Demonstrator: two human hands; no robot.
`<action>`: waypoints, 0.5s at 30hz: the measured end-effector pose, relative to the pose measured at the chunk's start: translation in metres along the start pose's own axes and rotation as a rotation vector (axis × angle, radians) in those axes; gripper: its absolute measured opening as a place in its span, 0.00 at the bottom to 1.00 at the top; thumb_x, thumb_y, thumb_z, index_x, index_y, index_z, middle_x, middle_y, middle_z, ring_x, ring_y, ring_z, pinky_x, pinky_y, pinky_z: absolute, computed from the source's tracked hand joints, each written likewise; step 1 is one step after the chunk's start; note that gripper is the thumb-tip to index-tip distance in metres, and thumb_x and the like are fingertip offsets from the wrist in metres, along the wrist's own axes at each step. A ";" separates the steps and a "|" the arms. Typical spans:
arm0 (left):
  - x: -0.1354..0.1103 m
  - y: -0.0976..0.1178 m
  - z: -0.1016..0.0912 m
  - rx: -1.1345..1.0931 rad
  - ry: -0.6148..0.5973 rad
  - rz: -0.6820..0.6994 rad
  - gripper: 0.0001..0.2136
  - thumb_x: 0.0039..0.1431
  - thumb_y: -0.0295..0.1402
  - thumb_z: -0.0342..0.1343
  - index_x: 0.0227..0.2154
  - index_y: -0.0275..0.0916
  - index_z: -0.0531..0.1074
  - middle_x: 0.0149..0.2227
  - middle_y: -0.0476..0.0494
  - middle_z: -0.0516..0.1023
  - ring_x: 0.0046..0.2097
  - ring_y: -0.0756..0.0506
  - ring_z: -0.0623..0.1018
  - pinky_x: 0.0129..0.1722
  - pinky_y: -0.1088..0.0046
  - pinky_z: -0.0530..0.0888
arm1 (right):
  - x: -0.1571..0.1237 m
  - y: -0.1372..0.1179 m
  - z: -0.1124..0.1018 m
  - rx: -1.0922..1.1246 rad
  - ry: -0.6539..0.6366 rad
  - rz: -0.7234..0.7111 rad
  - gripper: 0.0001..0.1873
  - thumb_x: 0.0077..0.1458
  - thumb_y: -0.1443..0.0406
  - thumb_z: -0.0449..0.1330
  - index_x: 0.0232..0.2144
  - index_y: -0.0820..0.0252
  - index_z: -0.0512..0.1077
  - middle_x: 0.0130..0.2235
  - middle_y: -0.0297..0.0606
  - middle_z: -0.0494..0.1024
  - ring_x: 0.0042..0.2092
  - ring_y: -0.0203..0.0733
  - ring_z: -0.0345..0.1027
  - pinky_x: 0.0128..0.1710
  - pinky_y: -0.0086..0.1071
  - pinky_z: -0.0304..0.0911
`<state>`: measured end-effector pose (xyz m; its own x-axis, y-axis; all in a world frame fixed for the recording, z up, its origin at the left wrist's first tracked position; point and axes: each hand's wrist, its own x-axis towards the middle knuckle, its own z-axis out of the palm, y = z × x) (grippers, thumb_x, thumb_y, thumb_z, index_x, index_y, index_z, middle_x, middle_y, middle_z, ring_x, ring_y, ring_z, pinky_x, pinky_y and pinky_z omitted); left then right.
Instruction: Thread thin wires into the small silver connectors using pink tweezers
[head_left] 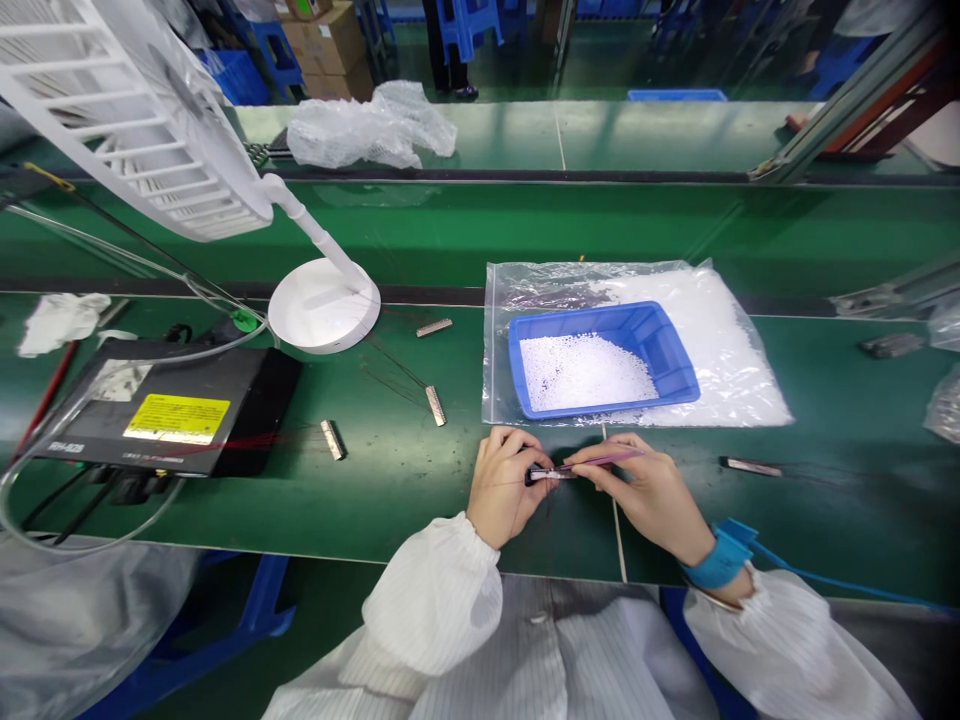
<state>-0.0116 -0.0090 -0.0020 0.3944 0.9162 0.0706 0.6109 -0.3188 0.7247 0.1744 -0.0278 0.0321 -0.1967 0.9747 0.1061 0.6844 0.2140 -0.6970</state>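
My left hand point(504, 488) is closed in a pinch on a small dark and silver part point(546, 474), held just above the green bench top point(405, 500). My right hand point(645, 492) grips purple tweezers point(604, 460) whose tips meet that part. A blue strap point(721, 556) with a blue cord is on my right wrist. Just beyond my hands stands a blue tray point(679, 360) of tiny white pieces on a clear plastic bag point(727, 395).
Small metal strips point(436, 405) point(332, 439) point(434, 327) point(751, 467) lie scattered on the bench. At the left sit a black box with a yellow label point(177, 416), cables and a white desk fan point(324, 305). A crumpled plastic bag point(371, 128) rests on the far bench.
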 end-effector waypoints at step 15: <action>-0.001 -0.002 0.002 0.000 0.017 0.017 0.06 0.50 0.33 0.65 0.30 0.42 0.74 0.37 0.48 0.74 0.44 0.44 0.68 0.41 0.66 0.64 | 0.001 0.000 0.000 0.033 0.007 0.017 0.08 0.56 0.60 0.57 0.32 0.51 0.77 0.34 0.31 0.81 0.38 0.43 0.69 0.38 0.40 0.67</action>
<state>-0.0120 -0.0093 -0.0051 0.3928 0.9147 0.0948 0.6045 -0.3345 0.7230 0.1737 -0.0274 0.0321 -0.1801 0.9787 0.0986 0.6642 0.1949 -0.7217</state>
